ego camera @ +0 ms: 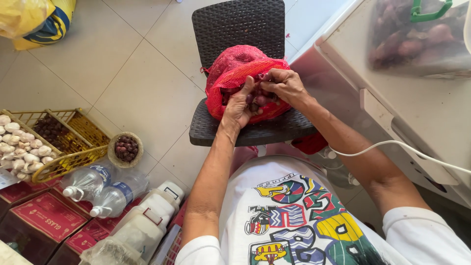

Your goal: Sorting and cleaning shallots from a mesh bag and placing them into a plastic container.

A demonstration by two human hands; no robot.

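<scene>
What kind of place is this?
Likely a small grocery stall or shop: a red mesh sack of small onions on a chair, a wire basket of garlic, and bottled goods on cartons.

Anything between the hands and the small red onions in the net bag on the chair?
Nothing visible. The red net bag lies open on the dark woven chair; the left hand and right hand are already in its mouth, fingers among the small red onions. Only the mesh bunches around them.

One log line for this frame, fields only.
left hand: in red mesh bag | right hand: holding bag open | contents: small red onions | support: dark chair
</scene>
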